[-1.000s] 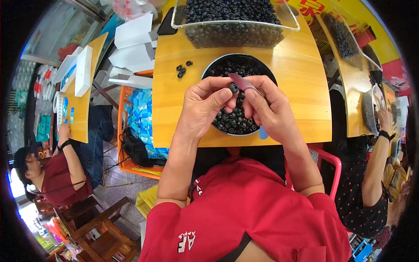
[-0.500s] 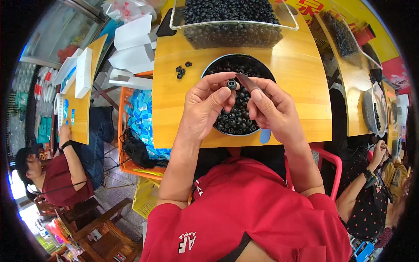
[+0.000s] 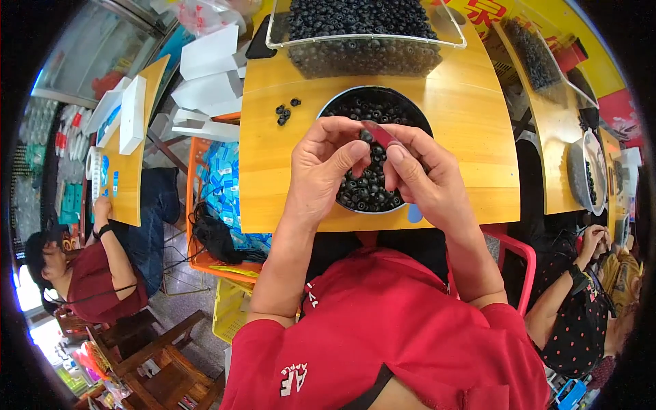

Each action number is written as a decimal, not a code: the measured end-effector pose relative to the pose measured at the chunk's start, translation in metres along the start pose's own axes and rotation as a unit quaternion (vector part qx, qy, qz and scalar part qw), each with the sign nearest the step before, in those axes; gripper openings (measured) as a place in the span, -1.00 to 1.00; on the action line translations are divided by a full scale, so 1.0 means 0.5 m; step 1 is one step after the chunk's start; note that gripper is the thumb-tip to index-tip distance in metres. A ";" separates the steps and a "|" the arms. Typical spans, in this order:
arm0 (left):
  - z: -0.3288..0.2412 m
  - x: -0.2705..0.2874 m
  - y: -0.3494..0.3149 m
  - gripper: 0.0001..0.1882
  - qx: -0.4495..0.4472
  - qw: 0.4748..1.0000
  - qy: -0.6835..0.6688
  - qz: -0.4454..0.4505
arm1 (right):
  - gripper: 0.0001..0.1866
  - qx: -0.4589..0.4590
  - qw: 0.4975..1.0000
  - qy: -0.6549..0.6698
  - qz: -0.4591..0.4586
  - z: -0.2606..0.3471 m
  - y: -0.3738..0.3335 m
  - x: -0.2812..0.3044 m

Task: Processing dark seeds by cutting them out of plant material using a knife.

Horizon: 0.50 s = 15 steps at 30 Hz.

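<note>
Over a round dark bowl (image 3: 411,104) of small black ring-shaped parts, both my hands meet. My left hand (image 3: 322,167) pinches one small black ring-shaped part (image 3: 367,136), mostly covered by the fingers and a blade. In my right hand (image 3: 428,167) is a small knife (image 3: 379,134), its blade tilted toward the left fingertips and shining red. The right thumb presses along the blade, and the knife's handle is hidden in the palm. A blue handle (image 3: 415,213) sticks out at the bowl's near right side.
A clear bin (image 3: 369,51) full of black parts stands at the table's far edge. Several loose parts (image 3: 282,115) lie left of the bowl. An orange crate (image 3: 198,232) with blue packets is beside the table. Other people sit at tables left and right.
The blade has turned, going from grey to red, and now lies across the black part, which showed its open ring before. Both hands stay almost in place.
</note>
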<state>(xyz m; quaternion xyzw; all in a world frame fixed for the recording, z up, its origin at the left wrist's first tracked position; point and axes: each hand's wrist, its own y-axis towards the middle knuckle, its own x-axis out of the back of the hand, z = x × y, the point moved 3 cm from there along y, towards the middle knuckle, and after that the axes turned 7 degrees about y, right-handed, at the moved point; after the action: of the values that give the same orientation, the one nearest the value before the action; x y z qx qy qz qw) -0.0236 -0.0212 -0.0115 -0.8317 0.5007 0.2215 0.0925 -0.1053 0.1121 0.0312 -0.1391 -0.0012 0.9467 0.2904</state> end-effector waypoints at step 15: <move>-0.006 -0.002 -0.003 -0.83 -0.067 0.996 0.065 -0.011 | -0.72 0.018 0.999 0.022 0.016 -0.023 0.014 0.003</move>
<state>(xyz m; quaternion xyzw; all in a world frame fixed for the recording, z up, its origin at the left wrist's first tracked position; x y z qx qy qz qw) -0.0220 -0.0210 -0.0086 -0.8542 0.4804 0.1990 0.0063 -0.1071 0.1062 0.0192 -0.1545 0.0250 0.9479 0.2774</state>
